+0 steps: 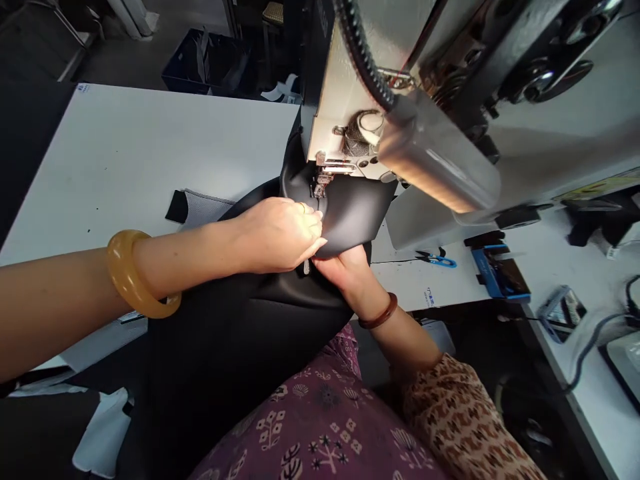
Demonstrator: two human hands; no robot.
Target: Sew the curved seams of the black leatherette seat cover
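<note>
Purple floral top (320,413), black fabric (350,217) between left hand (277,235), right hand (345,273)

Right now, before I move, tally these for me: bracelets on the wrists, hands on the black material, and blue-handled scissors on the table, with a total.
Bracelets: 2 (amber bangle, brown bracelet)
Hands on the black material: 2 (left hand, right hand)
Blue-handled scissors: 1
Total: 5
</note>
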